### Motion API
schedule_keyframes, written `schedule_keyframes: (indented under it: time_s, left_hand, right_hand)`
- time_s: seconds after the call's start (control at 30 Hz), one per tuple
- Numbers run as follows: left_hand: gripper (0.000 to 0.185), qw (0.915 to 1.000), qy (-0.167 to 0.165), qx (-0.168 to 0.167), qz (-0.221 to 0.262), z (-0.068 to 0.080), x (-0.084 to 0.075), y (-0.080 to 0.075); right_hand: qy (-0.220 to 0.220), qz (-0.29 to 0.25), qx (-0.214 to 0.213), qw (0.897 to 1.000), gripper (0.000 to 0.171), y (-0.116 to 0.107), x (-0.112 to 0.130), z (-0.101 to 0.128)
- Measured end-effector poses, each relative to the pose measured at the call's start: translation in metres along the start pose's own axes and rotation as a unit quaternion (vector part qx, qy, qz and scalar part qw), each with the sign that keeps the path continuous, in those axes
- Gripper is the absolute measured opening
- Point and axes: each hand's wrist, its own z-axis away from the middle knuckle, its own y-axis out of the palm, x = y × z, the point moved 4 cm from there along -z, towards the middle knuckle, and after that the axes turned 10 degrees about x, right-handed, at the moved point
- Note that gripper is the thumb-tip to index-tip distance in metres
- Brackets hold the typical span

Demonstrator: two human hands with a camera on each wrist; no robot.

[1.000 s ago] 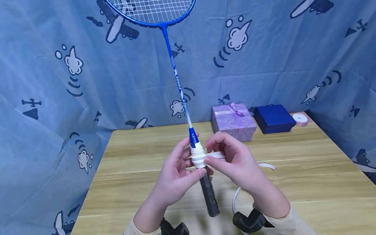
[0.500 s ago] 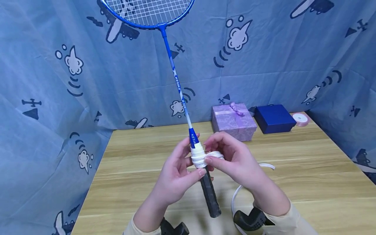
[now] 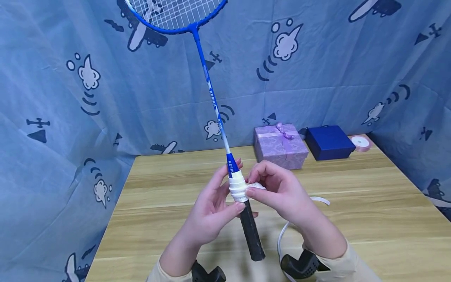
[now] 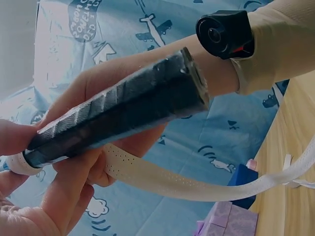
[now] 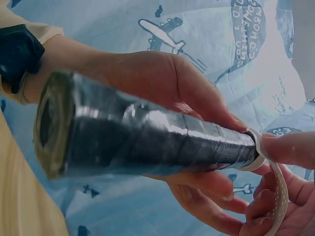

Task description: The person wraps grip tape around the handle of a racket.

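A wooden table [image 3: 370,203] carries gift boxes at two o'clock. Above its centre, a blue racket [image 3: 211,94] stands tilted. The left hand [image 3: 211,211] curls around its handle; the right hand [image 3: 282,192] pinches white tape [image 3: 254,186] against it.

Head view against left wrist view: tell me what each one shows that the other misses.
Only the head view shows the racket's strung head, blue shaft and pink ribbon roll. Only the left wrist view shows the handle's butt end and the tape's perforations. Both show the black handle, white grip tape, left hand, right hand and purple gift box.
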Motion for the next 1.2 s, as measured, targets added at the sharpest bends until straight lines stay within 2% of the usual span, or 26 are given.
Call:
schedule_keyframes:
  time_s: [0.13,0.3,0.37,0.47,0.57,0.67,0.77,0.83,0.97,1.07,1.2]
  left_hand:
    - [0.082,0.9998,0.007,0.017,0.011,0.0,0.0,-0.001]
    - [0.081,0.9986,0.013,0.045,0.025,0.0,0.002,-0.003]
    - [0.082,0.9991,0.012,0.041,0.004,0.0,0.002,-0.003]
    - [0.083,0.9978,0.003,0.006,-0.066,0.001,0.0,-0.005]
    - [0.08,0.9874,-0.019,-0.045,-0.15,0.003,-0.004,-0.006]
    - [0.066,0.9768,-0.059,-0.097,-0.182,0.003,-0.008,-0.005]
    - [0.054,0.9686,-0.092,-0.144,-0.181,0.001,-0.01,-0.006]
    - [0.048,0.9643,-0.101,-0.168,-0.179,-0.001,-0.01,-0.007]
    - [0.044,0.9593,-0.113,-0.188,-0.178,-0.003,-0.01,-0.011]
    - [0.042,0.9583,-0.124,-0.188,-0.176,-0.004,-0.009,-0.013]
    - [0.041,0.9575,-0.13,-0.182,-0.182,-0.006,-0.009,-0.015]
  right_hand:
    - [-0.027,-0.004,0.014,1.0,0.023,0.002,-0.001,-0.001]
    - [-0.071,-0.053,0.055,0.995,0.035,0.008,0.0,-0.003]
    - [-0.075,-0.056,0.055,0.994,0.035,0.008,0.0,-0.003]
    - [-0.068,-0.037,0.032,0.996,0.034,0.008,0.001,-0.003]
    - [-0.055,-0.014,0.006,0.998,0.033,0.008,0.001,-0.003]
    - [-0.053,0.008,-0.015,0.998,0.032,0.009,0.002,-0.004]
    - [-0.053,0.035,-0.03,0.998,0.029,0.01,0.001,-0.004]
    - [-0.051,0.055,-0.04,0.996,0.029,0.011,0.0,-0.004]
    - [-0.037,0.095,-0.054,0.993,0.029,0.014,-0.001,-0.004]
    - [-0.025,0.115,-0.061,0.991,0.029,0.014,-0.001,-0.004]
    - [-0.03,0.14,-0.065,0.988,0.03,0.015,0.0,-0.003]
